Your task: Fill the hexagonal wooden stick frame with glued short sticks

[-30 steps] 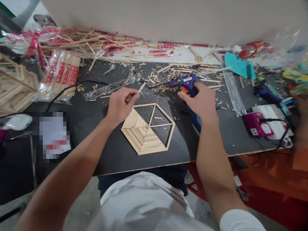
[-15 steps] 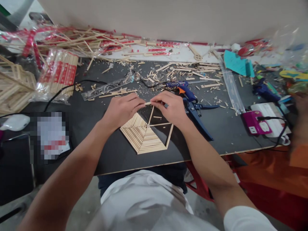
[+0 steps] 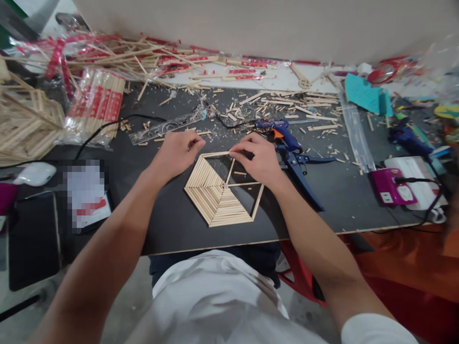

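A hexagonal frame of light wooden sticks (image 3: 215, 203) lies on the dark tabletop (image 3: 172, 239). Its left and lower sections are filled with rows of sticks, and the upper and right sections are open between spokes. My left hand (image 3: 181, 152) hovers by the upper left corner with its fingers curled together; whether they hold anything is too small to tell. At the top corner, the thumb and fingers of my right hand (image 3: 256, 155) pinch the end of a top edge stick (image 3: 216, 154). A short loose stick (image 3: 240, 173) rests inside the open part.
Behind the frame lie a blue glue gun (image 3: 283, 133), a clear ruler (image 3: 168, 125) and scattered stick bits. Blue cutters (image 3: 303, 179) sit at its right. Packed sticks (image 3: 96, 107) and a phone (image 3: 34, 241) are at left, a purple adapter (image 3: 392, 186) at right.
My hands have moved apart. The stick they held between them now lies along the frame's top edge, with my left hand off it. The view has shifted slightly.
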Demonstrator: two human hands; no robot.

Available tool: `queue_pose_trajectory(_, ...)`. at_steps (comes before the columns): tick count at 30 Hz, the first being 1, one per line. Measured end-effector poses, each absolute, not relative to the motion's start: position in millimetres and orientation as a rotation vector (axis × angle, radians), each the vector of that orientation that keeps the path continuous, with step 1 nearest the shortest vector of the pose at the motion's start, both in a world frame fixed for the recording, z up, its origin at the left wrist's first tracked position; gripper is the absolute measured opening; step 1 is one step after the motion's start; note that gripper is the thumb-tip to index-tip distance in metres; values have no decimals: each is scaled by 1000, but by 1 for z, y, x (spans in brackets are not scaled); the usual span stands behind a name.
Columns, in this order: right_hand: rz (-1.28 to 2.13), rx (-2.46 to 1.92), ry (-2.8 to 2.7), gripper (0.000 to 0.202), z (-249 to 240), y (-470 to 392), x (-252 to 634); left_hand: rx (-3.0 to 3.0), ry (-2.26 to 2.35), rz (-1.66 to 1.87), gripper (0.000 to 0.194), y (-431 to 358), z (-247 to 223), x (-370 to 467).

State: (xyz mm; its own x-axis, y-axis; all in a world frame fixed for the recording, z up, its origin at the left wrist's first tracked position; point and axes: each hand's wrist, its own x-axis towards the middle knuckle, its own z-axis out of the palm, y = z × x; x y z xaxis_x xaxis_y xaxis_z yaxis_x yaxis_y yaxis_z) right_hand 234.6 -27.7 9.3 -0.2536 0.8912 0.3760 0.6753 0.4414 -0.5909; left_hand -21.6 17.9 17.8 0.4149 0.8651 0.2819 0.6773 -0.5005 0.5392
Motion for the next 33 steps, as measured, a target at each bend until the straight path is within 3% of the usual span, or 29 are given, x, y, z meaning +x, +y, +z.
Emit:
queue_pose_trajectory(14,297,-1301,-2067,6,3,-27,231,2283,1275,544,35,13,28,-13)
queue_pose_trajectory(33,334,-1430,-2037,4,8,-29,224,2168,1356,529,25,7,26,-4)
